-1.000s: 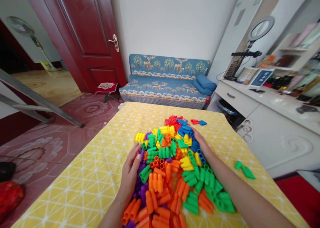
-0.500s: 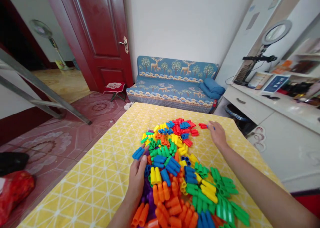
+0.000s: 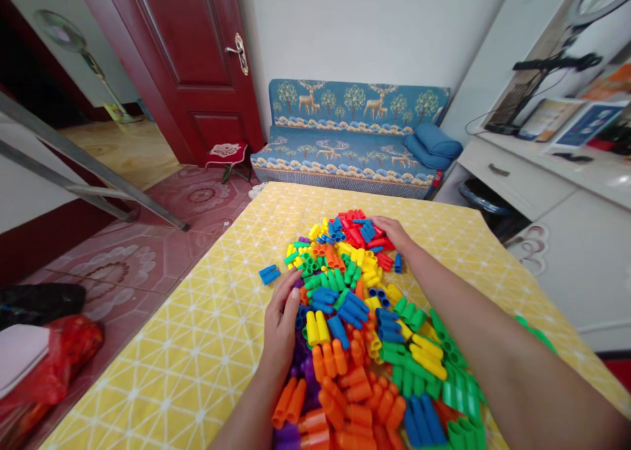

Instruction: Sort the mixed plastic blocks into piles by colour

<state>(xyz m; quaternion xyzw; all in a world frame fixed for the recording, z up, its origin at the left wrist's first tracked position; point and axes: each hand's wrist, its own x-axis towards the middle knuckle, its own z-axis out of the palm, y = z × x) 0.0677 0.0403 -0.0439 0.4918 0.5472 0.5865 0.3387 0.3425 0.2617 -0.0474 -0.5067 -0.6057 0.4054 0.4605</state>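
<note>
A long heap of plastic bullet-shaped building pieces [image 3: 340, 335] in several colours covers the middle of the table. My left hand [image 3: 282, 312] rests along its left edge beside purple pieces [image 3: 305, 364], thumb apart and fingers partly hidden; it appears to hold nothing. Just beyond those fingers a blue piece [image 3: 269, 274] lies alone on the cloth. At the far end, my right hand [image 3: 392, 232] reaches out with fingers extended against the red pieces [image 3: 355, 230]; its fingertips are partly hidden. A small blue piece [image 3: 398, 263] lies below that wrist.
A yellow patterned cloth [image 3: 207, 345] covers the table. Behind it stands a blue sofa [image 3: 340, 154]. White drawers [image 3: 522, 180] are on the right, a metal ladder [image 3: 98, 190] on the left. A red bag [image 3: 81, 351] sits at lower left.
My right hand has moved left from the cloth to the red pieces. The blue piece at my left fingers now lies apart from them. The view has shifted slightly.
</note>
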